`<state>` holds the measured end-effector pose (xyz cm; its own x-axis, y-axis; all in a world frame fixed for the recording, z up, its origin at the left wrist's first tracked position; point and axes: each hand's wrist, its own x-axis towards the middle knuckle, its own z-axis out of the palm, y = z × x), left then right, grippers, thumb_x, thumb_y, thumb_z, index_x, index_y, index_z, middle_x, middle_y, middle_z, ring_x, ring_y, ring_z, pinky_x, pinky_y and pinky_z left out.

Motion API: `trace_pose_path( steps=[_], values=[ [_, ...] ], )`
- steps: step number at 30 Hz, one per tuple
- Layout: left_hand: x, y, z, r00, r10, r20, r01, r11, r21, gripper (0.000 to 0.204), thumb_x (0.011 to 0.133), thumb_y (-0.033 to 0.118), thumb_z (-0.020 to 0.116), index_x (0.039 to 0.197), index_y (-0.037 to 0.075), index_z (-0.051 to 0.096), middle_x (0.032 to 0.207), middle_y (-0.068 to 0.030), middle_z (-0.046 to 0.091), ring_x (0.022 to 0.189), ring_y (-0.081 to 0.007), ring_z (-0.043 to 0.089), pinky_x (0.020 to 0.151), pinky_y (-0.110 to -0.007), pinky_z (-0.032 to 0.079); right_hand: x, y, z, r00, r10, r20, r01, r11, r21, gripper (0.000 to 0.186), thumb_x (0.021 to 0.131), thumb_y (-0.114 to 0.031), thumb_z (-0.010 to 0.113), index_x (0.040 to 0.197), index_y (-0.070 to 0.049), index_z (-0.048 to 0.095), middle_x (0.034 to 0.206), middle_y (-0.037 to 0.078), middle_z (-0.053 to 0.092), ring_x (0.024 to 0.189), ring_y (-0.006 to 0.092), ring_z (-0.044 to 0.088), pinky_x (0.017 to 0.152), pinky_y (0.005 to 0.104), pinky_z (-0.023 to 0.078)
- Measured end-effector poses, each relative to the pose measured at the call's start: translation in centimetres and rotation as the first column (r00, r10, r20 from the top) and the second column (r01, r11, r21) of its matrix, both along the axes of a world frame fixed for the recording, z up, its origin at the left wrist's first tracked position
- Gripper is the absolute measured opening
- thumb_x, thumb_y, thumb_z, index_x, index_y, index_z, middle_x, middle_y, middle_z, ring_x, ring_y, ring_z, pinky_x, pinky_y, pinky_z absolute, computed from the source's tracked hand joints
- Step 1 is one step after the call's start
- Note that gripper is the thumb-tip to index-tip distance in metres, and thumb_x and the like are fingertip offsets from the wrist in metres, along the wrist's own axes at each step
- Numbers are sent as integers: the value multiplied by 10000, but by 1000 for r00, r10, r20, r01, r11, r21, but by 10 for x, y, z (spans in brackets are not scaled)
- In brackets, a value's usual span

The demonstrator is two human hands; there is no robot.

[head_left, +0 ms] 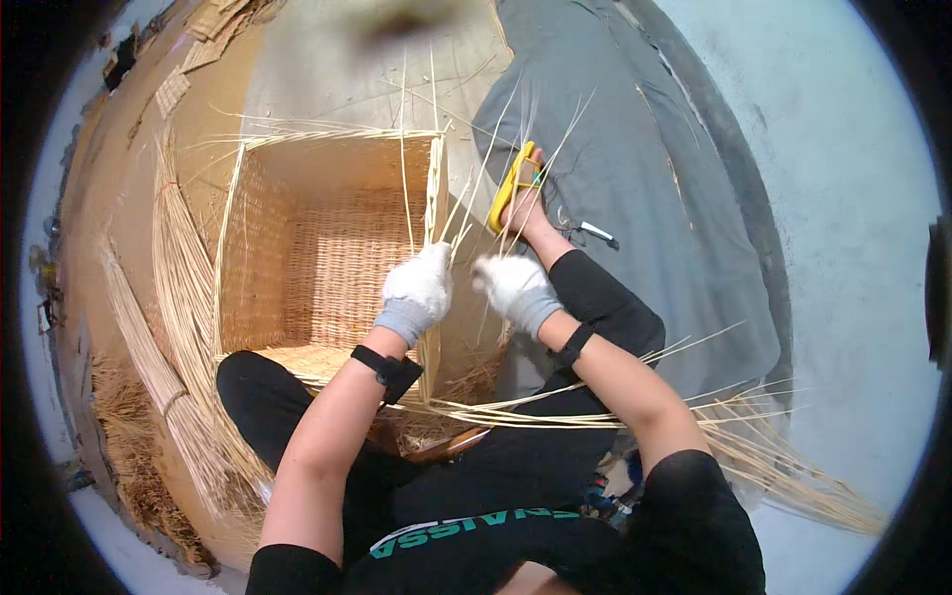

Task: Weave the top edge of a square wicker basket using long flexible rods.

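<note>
A large square wicker basket (332, 258) lies to my left with its open inside toward me. Loose pale wicker strands (466, 203) stick up from its right rim. My left hand (421, 283), in a white knit glove, is closed on strands at that rim. To the right of the rim is my right hand (514, 288), gloved too, its fingers curled and slightly blurred. Thin strands fan upward from it, and it appears closed on them. Exactly how the strands cross between the two hands is too fine to make out.
Long bundles of wicker (178, 238) lie along the left. More strands (754, 436) spread from the basket's near corner to the right. My bent legs flank the work, one foot in a yellow sandal (513, 188). A grey cloth (635, 149) covers the floor, with a small tool (599, 235) on it.
</note>
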<state>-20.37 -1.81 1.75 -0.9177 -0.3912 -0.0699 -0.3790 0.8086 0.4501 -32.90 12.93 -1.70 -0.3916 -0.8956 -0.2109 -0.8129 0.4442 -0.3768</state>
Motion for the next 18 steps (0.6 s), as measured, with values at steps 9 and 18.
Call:
trace_pose_path(
  steps=[9,18],
  values=[
    [-8,6,0,978,-128,164,157,971,-179,169,863,169,574,1020,114,605,921,-127,676,918,-313,674,790,-439,519,-32,-26,27,905,240,-351,-293,951,-104,132,850,-186,596,944,-121,661,878,80,689,842,268,683,735,416,545],
    [-3,0,-11,991,-127,46,133,977,-166,154,877,262,608,865,109,617,803,-118,655,813,-323,661,735,-453,498,-28,-14,27,911,103,-399,-188,965,-180,140,821,-187,610,951,-144,635,851,52,627,826,257,656,683,400,539]
  ],
)
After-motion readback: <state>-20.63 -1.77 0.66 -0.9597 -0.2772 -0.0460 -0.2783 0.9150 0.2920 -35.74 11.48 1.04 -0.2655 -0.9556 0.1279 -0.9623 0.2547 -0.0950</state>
